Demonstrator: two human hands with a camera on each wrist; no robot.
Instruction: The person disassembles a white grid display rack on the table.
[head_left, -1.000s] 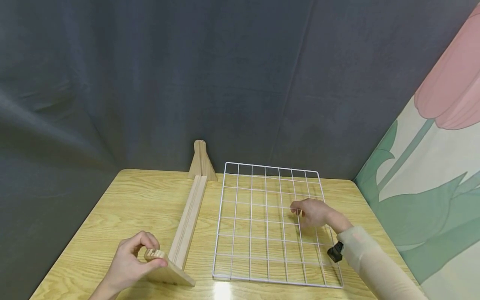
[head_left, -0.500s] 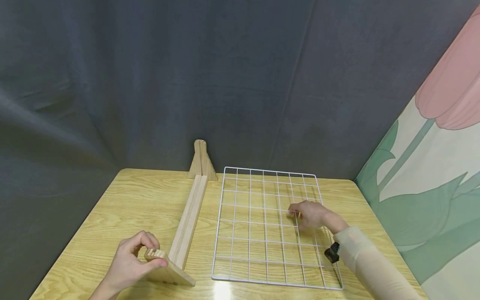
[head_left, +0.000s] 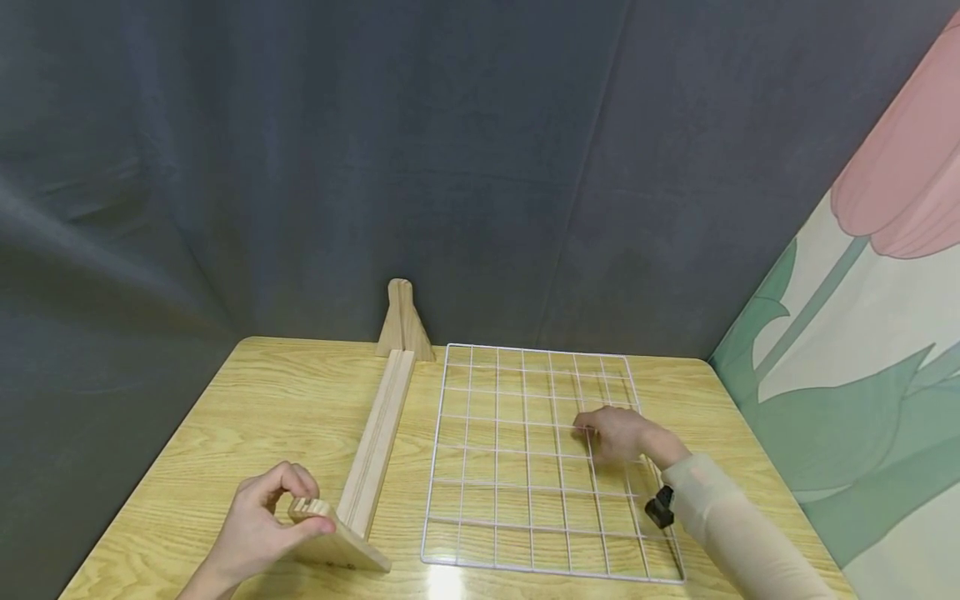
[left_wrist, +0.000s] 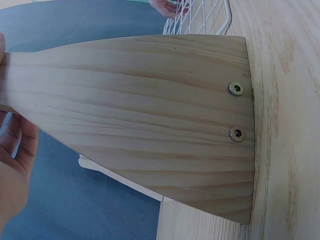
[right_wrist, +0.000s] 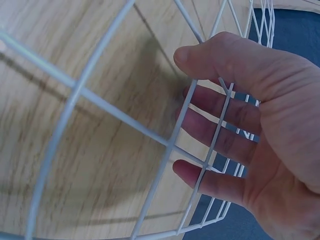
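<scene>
My left hand pinches the top of the near upright, a tapered wooden end piece, between thumb and fingers. In the left wrist view two hex-socket bolts sit in its lower part. A grooved wooden bar runs from it to a matching far upright. Right of this wooden stand is a white wire grid panel. My right hand grips its wires, thumb over one side and fingers through the other, as the right wrist view shows. Shadows show part of the grid standing off the table.
A wood-grain table carries everything. A dark grey curtain hangs behind it. On the right is a cloth with a tulip print. The right wrist wears a small black camera close to the grid.
The grid's far edge has come down towards the table, and the panel has shifted slightly left with my right hand. My left hand and the wooden stand look unmoved.
</scene>
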